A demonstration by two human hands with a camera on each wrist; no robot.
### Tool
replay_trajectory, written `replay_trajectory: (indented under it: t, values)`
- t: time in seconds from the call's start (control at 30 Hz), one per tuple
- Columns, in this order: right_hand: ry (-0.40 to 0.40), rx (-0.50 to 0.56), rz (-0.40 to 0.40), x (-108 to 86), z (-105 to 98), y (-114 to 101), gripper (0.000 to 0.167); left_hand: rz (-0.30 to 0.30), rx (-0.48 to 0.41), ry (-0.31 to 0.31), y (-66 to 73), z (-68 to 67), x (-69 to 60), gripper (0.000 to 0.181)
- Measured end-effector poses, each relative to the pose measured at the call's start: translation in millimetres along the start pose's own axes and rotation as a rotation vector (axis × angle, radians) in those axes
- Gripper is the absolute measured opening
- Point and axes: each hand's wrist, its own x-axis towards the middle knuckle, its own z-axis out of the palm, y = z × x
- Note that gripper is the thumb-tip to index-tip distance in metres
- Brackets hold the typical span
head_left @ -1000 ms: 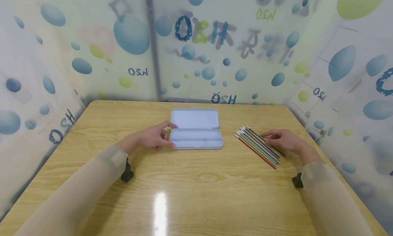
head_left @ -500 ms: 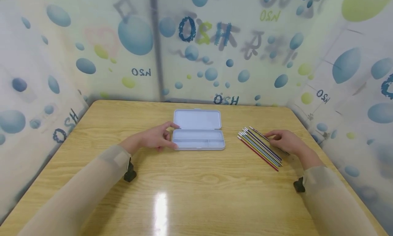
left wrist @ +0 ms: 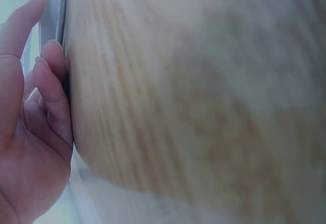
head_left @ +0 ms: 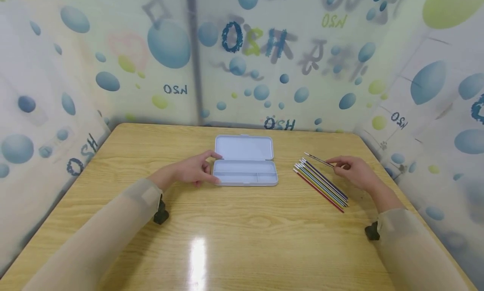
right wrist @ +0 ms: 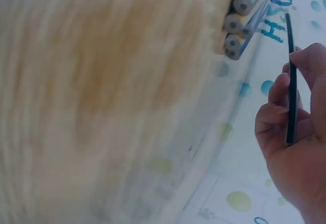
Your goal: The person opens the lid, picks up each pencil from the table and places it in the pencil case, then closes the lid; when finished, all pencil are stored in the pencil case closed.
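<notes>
A pale blue pencil case [head_left: 235,167] lies on the table with its lid [head_left: 243,147] folded back and its compartments bare. My left hand [head_left: 190,169] holds the case's left end, thumb at the front corner and index finger by the hinge. In the left wrist view, other fingers [left wrist: 55,94] curl beside the case's edge. Between thumb and fingers my right hand [head_left: 355,171] pinches a dark pencil [head_left: 317,158], raised off the table, as the right wrist view shows. Beside it lies a bunch of coloured pencils [head_left: 321,183], eraser ends pointing away from me.
The wooden table [head_left: 242,223] stretches in front of me, with a bright glare spot near its front. Walls with a bubble pattern [head_left: 261,91] close in its back and sides.
My right hand has drawn the dark pencil away from the bunch and lifted it. My left hand stays at the case. The whole head view has shifted slightly.
</notes>
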Motion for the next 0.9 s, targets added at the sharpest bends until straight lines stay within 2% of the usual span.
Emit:
replay_trajectory:
  t: [0.3, 0.63, 0.9]
  values:
    - [-0.001, 0.01, -0.094, 4.6, 2, -36, 0.033, 0.001, -0.007, 0.002, 0.6, -0.2, -2.3, 0.088]
    - [-0.033, 0.051, -0.14, 23.8, 22, -78, 0.029, -0.001, 0.001, -0.002, -1.8, -0.4, -0.1, 0.089]
    - [-0.064, 0.056, -0.162, 39.8, 39, -105, 0.027, -0.016, 0.001, -0.008, 1.5, -1.5, 0.3, 0.089]
